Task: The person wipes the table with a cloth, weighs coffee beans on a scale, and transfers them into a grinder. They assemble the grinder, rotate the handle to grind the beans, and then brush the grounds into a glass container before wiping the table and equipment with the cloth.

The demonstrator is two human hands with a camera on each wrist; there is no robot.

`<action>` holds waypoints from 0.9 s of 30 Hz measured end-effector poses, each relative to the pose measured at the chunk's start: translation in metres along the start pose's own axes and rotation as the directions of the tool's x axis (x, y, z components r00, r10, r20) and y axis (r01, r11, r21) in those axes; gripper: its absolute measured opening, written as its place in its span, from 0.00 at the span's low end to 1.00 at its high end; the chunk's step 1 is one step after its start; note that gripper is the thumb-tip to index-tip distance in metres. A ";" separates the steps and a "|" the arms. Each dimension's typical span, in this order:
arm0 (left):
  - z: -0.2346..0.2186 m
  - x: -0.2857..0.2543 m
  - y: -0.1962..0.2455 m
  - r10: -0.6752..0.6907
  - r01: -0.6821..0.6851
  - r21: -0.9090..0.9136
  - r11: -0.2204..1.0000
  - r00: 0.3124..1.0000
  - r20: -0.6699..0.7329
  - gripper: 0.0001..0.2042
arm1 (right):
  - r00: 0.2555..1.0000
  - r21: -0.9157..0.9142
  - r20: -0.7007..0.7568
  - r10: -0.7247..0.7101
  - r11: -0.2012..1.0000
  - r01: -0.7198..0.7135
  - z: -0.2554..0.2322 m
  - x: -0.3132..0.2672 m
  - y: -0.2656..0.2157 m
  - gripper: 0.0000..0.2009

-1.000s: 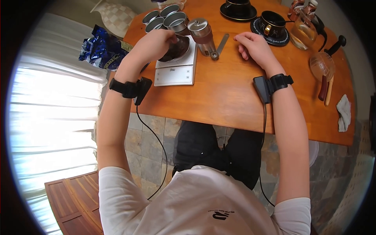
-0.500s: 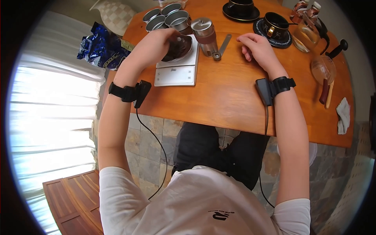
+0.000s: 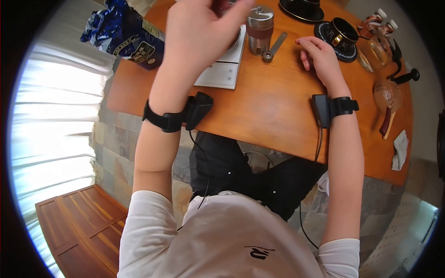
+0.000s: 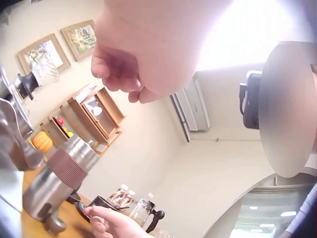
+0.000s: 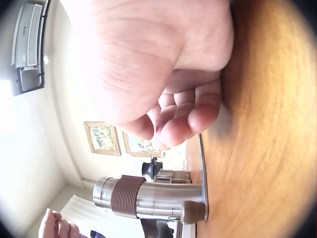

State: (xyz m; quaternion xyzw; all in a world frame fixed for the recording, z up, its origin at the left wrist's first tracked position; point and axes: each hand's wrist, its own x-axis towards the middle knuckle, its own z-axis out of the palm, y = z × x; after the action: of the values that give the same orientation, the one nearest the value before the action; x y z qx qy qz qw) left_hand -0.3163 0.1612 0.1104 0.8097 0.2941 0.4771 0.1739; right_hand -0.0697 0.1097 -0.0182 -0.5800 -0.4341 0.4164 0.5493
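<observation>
My left hand (image 3: 197,41) is raised above the near left of the table, its fingers curled in the left wrist view; what lies inside them is hidden. Partly behind it stand a white kitchen scale (image 3: 218,75) and a shiny metal bowl (image 4: 17,141). Loosely curled, my right hand (image 3: 320,60) rests on the tabletop and holds nothing. Between the hands a steel coffee grinder (image 3: 260,31) with a brown band stands upright, its crank handle (image 3: 278,45) beside it. A blue foil bag (image 3: 139,44) is left of the left hand.
A black cup (image 3: 343,32) on a saucer stands beyond my right hand. Farther right are a glass pot (image 3: 371,53), bottles (image 3: 373,23), a strainer (image 3: 388,95) and a white cloth (image 3: 399,150). A second black saucer (image 3: 301,14) lies at the back.
My left hand has left the bowl on the scale and risen toward the head camera. The right hand stays on the table. The head view has shifted slightly.
</observation>
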 end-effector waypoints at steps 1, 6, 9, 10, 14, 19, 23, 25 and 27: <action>0.006 0.000 -0.009 0.105 -0.105 0.158 0.982 0.994 0.014 0.14 | 1.000 -0.030 0.018 0.004 1.000 -0.003 -0.001 -0.002 0.000 0.12; 0.047 -0.017 -0.037 -0.053 -0.003 0.327 0.945 0.985 0.164 0.35 | 1.000 -0.010 0.007 0.025 1.000 -0.024 0.006 0.001 -0.005 0.12; 0.053 -0.017 -0.039 -0.092 0.025 0.299 0.954 0.973 0.214 0.29 | 0.998 0.032 -0.020 0.054 0.998 -0.053 0.001 0.002 0.000 0.11; 0.052 -0.016 -0.045 -0.096 0.028 0.300 0.954 0.972 0.215 0.29 | 0.997 0.048 -0.036 0.066 0.997 -0.065 0.002 0.001 -0.001 0.11; 0.058 -0.009 -0.059 -0.181 0.124 0.214 0.969 0.944 0.275 0.22 | 0.996 0.049 -0.053 0.078 0.996 -0.076 0.000 0.001 -0.001 0.11; 0.053 -0.009 -0.065 -0.095 0.051 0.170 0.984 0.959 0.266 0.19 | 0.996 0.022 -0.043 0.076 0.997 -0.075 0.000 0.002 0.001 0.11; 0.055 -0.015 -0.067 -0.087 0.052 0.139 0.989 0.962 0.260 0.18 | 0.996 0.029 -0.056 0.065 0.998 -0.063 0.000 0.001 0.001 0.12; 0.055 -0.018 -0.064 -0.074 0.035 0.174 0.984 0.972 0.222 0.18 | 0.996 0.029 -0.062 0.057 0.998 -0.055 -0.002 0.000 0.002 0.12; 0.056 -0.020 -0.062 -0.078 0.038 0.164 0.986 0.967 0.241 0.19 | 0.999 0.044 -0.034 0.042 0.998 -0.040 0.000 0.000 0.000 0.11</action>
State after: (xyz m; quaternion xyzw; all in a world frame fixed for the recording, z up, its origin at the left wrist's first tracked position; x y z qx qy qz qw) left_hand -0.2936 0.1958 0.0355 0.8650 0.3308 0.3424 0.1583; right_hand -0.0695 0.1101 -0.0185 -0.5839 -0.4034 0.4268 0.5605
